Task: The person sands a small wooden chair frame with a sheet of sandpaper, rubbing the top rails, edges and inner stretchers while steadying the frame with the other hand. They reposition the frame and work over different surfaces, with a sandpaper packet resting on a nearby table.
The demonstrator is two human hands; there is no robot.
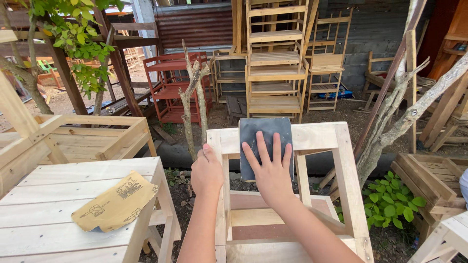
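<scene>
right hand (271,171): my palm lies flat on the dark sandpaper sheet (265,142); fingers spread apart and straight, pressing down, not curled round it
dark sandpaper sheet: draped over the top rail of the pale wooden frame (341,160); its upper edge rises just above the rail, its lower edge hangs below under my palm
left hand (206,171): closed round the frame's left upright, just beside the sheet; fingers wrapped together on the wood, thumb up on top
pale wooden frame: unpainted, straight in front of me, open in the middle; slats show lower down
slatted table (48,214): at my left, well apart from the frame; a tan sandpaper sheet (116,202) lies on it, back side up, untouched
behind: stacked wooden chairs (274,58) and a red rack (170,83) by a corrugated wall
</scene>
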